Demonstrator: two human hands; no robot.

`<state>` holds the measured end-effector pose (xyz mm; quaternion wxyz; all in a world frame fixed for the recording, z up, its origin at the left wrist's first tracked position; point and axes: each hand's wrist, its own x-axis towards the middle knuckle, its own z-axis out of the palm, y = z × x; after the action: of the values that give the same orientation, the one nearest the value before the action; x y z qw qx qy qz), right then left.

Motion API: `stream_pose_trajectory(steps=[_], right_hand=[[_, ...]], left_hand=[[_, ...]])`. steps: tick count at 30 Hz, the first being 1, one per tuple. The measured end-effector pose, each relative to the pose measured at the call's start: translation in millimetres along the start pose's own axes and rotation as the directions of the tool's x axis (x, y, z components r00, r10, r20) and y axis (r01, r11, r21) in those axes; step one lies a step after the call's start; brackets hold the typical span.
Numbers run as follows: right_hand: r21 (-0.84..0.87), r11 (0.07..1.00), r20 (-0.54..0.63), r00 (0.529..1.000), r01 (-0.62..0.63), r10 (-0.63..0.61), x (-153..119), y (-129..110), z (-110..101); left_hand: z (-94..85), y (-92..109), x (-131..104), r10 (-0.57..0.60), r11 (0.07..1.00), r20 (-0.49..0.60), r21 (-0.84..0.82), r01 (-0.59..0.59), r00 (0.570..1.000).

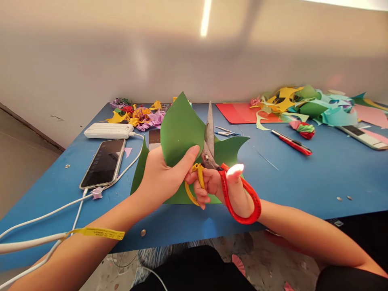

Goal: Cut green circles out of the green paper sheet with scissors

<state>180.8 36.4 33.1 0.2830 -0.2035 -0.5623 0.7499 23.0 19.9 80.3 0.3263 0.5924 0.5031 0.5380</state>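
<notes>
One blue bench [291, 178] meets a pale wall [145, 60]. Left fingers [189, 159] pinch green paper [180, 133], its tip pointing upward above them; right fingers [210, 178], spread wide, hold scissors [209, 135], whose blades stand just beyond them, long axis running away toward the wall.

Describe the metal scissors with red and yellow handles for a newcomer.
From the blue tabletop, look to the green paper sheet raised over its middle. There, the right hand holds the scissors, a blade tip pointing up. Unlike the slim red-and-black tool lying farther right, they have two handle loops, one red, one yellow.
</notes>
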Motion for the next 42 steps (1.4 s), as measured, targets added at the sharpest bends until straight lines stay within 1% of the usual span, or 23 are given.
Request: stream_pose_trajectory(steps=[7, 11, 19, 24, 29, 34, 38, 42], right_hand=[[-0.037, 0.999, -0.007, 0.999, 0.031, -0.032, -1.0, 1.4, 0.2], [-0.009, 0.999, -0.006, 0.999, 0.048, -0.048, -1.0, 3.8, -0.9], [-0.026, 0.999, -0.035, 0.998, 0.042, -0.043, -1.3, 5.2, -0.8], [0.001, 0.999, -0.059, 0.998, 0.034, -0.034, -0.3, 8.0, -1.9], [0.028, 0.998, -0.044, 0.997, 0.062, -0.061, 0.1, 9.6, -3.5], [-0.001, 0.989, -0.015, 0.989, 0.148, -0.148, 1.4, 11.7, -5.9], [-0.022, 0.990, -0.020, 0.990, 0.143, -0.143, 2.2, 12.5, -6.4], [-0.011, 0.990, -0.001, 0.990, 0.138, -0.138, 2.6, 10.8, -7.5]], left_hand=[[-2.0, 0.8, 1.0, 0.007, 1.000, -0.002, 0.021, -0.007, 1.000], [-3.9, 1.7, 1.2, 0.005, 0.999, 0.006, 0.045, -0.005, 1.000], [-6.8, 1.4, 4.5, 0.021, 0.996, 0.032, 0.090, -0.024, 0.999], [-7.9, -0.3, 4.5, 0.023, 0.997, 0.041, 0.076, -0.026, 0.999], [-7.5, -0.7, 4.5, 0.025, 0.998, 0.051, 0.062, -0.028, 0.998], [-7.1, -0.3, 3.6, 0.017, 0.998, 0.063, 0.059, -0.021, 0.998], [-8.5, 0.3, 3.5, 0.013, 0.998, 0.071, 0.068, -0.018, 0.997], [-9.7, 0.4, 5.0, -0.034, 0.999, 0.069, 0.030, 0.032, 0.997]])
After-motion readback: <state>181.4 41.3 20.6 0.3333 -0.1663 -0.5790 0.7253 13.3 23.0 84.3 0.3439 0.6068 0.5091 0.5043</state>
